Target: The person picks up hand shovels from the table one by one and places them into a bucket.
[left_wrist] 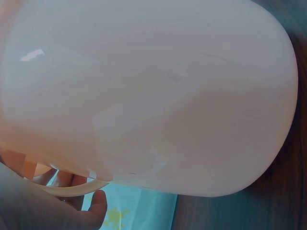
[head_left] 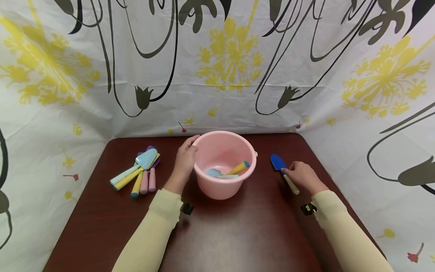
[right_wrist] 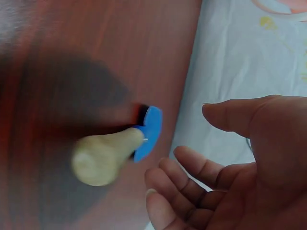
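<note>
My left hand (head_left: 186, 158) grips the left side of a pink bucket (head_left: 221, 189) at its rim. In the left wrist view the bucket's smooth wall (left_wrist: 158, 96) fills most of the picture, and a pale curved band (left_wrist: 72, 189) passes between thumb and fingers. Inside the bucket lie toy garden tools, among them a light blue blade (head_left: 213, 172) and a yellow handle with a blue end (head_left: 239, 167). My right hand (head_left: 300, 175) is beside a small blue trowel (head_left: 278, 161) with a wooden handle (right_wrist: 103, 158). The right wrist view shows its thumb and fingers spread apart, nothing between them.
At the left of the dark red-brown table (head_left: 217, 234) lies a pile of toy garden tools (head_left: 147, 158) with light blue and purple heads and yellow, pink and pale blue handles. A white cloth (head_left: 217, 105) with a flower print hangs behind and along both sides.
</note>
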A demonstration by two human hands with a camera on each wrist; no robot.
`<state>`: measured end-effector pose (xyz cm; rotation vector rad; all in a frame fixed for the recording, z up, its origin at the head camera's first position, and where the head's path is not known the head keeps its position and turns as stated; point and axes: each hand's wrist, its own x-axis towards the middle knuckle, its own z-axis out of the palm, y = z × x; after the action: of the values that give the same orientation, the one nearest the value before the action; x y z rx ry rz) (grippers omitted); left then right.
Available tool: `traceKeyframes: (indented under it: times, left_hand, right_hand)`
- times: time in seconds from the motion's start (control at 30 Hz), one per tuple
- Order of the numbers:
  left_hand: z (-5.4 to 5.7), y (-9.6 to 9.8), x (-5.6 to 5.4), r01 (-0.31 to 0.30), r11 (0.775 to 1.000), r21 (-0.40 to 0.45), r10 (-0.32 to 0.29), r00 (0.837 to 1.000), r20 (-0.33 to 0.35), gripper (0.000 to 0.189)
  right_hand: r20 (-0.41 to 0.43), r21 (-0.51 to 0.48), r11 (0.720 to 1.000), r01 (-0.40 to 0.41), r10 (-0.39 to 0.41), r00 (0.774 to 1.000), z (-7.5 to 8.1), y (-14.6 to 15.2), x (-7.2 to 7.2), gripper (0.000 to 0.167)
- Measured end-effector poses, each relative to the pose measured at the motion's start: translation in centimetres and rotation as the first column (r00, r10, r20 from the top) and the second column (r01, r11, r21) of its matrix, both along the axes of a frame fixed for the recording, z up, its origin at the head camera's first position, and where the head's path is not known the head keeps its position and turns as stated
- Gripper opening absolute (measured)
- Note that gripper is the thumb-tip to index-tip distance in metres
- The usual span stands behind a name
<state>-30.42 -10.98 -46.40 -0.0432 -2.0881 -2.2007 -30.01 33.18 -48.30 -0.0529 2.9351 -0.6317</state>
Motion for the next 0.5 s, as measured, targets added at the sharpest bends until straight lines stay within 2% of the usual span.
traceKeyframes:
  times: [0.27, 0.5]
  left_hand:
    - [0.0, 0.0, -0.1, 0.011, 1.000, 0.003, -0.011, 1.000, 0.006, 0.048]
    - [0.0, -0.1, -0.1, 0.008, 1.000, 0.004, -0.008, 1.000, 0.006, 0.049]
  right_hand:
    - [0.034, 0.001, 1.000, -0.006, 0.006, 0.999, -2.6, 0.7, 0.0, 0.055]
    - [0.024, 0.043, 0.999, 0.030, -0.031, 0.999, -4.3, 1.0, -0.1, 0.053]
